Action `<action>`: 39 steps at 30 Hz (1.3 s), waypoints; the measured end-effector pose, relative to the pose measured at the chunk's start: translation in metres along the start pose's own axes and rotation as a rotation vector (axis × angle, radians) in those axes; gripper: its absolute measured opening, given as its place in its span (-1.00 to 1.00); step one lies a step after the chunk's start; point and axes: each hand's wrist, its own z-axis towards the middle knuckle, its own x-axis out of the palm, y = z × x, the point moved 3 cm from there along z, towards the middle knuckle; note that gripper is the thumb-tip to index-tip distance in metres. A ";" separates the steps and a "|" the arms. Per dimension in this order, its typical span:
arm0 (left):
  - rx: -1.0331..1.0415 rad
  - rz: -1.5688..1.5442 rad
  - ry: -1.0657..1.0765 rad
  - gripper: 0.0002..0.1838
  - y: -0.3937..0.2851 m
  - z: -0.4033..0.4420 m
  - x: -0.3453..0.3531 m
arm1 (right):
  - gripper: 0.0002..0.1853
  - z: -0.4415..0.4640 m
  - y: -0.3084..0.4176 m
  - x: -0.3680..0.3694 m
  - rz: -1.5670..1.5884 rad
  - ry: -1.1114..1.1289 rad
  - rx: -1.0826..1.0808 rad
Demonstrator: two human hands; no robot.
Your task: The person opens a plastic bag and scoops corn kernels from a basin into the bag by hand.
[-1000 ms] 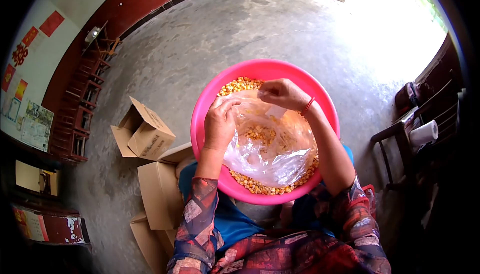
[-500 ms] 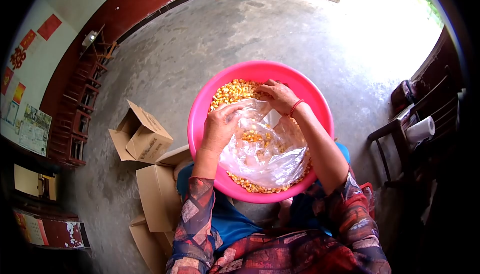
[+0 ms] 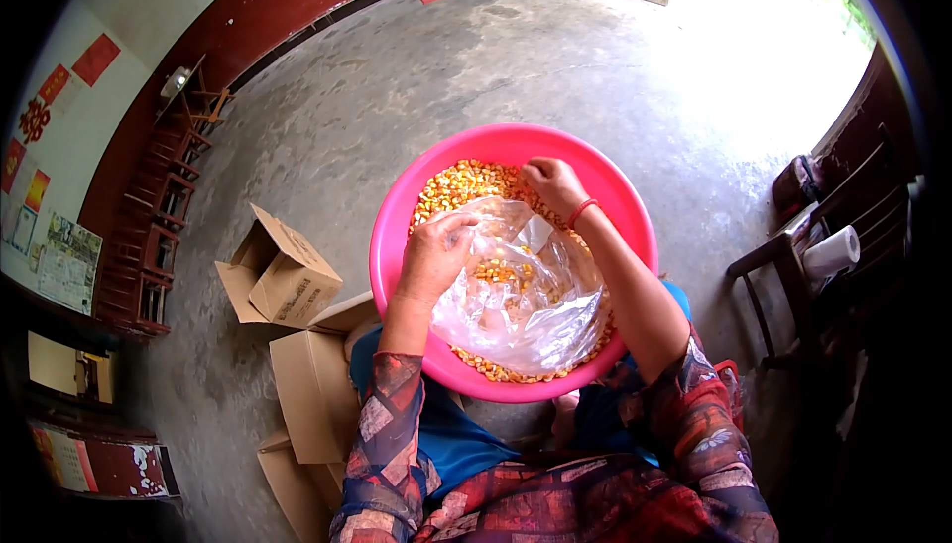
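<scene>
A pink plastic basin holds loose yellow-orange corn kernels, heaped at its far side and showing along its near edge. On the kernels lies a clear plastic bag, crumpled, with some kernels visible in or through it. My left hand pinches the bag's rim at the left. My right hand, a red bracelet at its wrist, is over the far kernels beyond the bag, just inside the basin's rim. Its fingers are drawn together, and what is in them is hidden.
Open cardboard boxes stand on the concrete floor to my left. A wooden chair with a white roll is at the right. Stacked wooden stools line the left wall. The basin is over my knees.
My right hand has lifted off the bag's far edge, moved slightly up and right, and its fingers have closed. My left hand stays on the bag's rim.
</scene>
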 end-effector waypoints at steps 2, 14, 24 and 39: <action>-0.017 -0.006 0.019 -0.80 0.001 0.000 0.001 | -0.76 0.004 -0.008 0.003 0.471 -0.064 0.172; -0.030 0.007 0.067 -0.77 0.002 -0.001 0.002 | -0.71 -0.004 0.013 -0.008 0.900 0.075 0.410; 0.003 0.035 0.041 -0.77 0.009 0.000 0.002 | -0.73 -0.035 0.093 0.021 0.914 0.720 0.072; 0.002 0.031 0.061 -0.65 -0.002 0.001 -0.003 | -0.81 -0.034 0.086 0.021 0.682 0.692 -0.069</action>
